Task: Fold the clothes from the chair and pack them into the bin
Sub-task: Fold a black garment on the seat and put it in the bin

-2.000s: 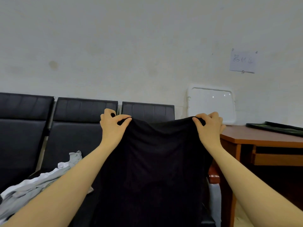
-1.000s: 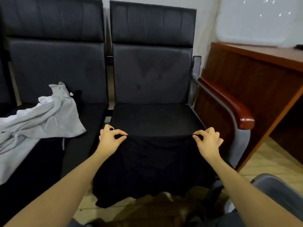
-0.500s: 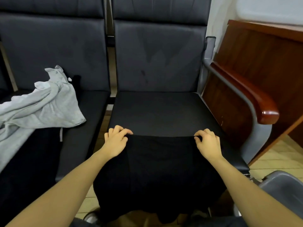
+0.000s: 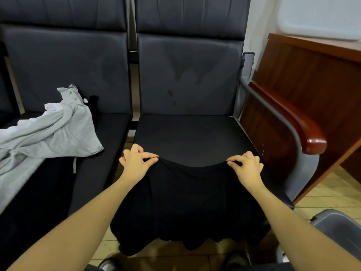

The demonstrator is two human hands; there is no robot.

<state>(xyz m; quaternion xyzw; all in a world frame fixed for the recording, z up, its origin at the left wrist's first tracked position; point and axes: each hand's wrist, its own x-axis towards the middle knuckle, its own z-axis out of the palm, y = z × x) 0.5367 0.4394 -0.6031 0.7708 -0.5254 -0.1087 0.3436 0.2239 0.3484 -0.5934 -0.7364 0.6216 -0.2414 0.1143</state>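
A black garment (image 4: 187, 202) hangs over the front edge of the right-hand black chair seat (image 4: 187, 133). My left hand (image 4: 136, 163) pinches its top edge at the left corner, thumb against forefinger. My right hand (image 4: 246, 167) pinches the same edge at the right corner. The edge sags a little between the two hands and the lower hem dangles toward the floor. A grey bin (image 4: 340, 229) shows partly at the lower right; its inside is hidden.
A pile of light grey clothes (image 4: 48, 133) lies on the neighbouring seat to the left. A steel armrest with a wooden top (image 4: 293, 122) borders the right seat. A brown wooden desk (image 4: 312, 75) stands beyond it. Shoes show on the tiled floor below.
The garment came down from chest height onto the seat. Since half a second ago both hands have lifted its top edge slightly, so it sags between them.
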